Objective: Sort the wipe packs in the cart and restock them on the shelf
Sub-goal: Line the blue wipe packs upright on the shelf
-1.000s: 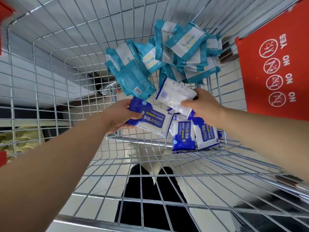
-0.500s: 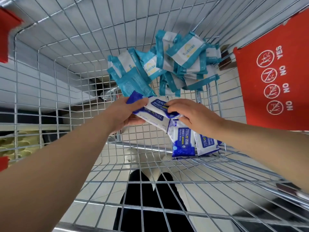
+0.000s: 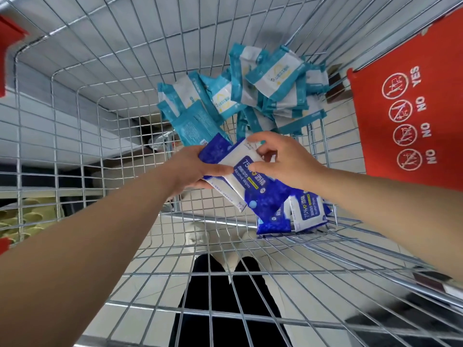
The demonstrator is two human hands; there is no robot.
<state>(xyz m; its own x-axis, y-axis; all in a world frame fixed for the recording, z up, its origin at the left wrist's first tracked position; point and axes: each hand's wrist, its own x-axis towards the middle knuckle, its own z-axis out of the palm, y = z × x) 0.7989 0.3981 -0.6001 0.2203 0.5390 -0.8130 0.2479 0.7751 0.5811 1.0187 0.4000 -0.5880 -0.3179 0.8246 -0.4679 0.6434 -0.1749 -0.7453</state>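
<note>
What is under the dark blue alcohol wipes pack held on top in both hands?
Under the top alcohol wipes pack, the left hand holds at least one more dark blue pack; only its edge shows. The right hand covers the top pack's far end.

Bright, even light; wide-angle bending at the edges, slight blur throughout.

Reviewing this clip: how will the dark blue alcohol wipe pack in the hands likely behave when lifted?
The dark blue alcohol wipe pack looks like a soft film pouch, so probably bendy. Its glossy wrap may be slippery. The left hand pinches it at one edge, suggesting it's light.
</note>
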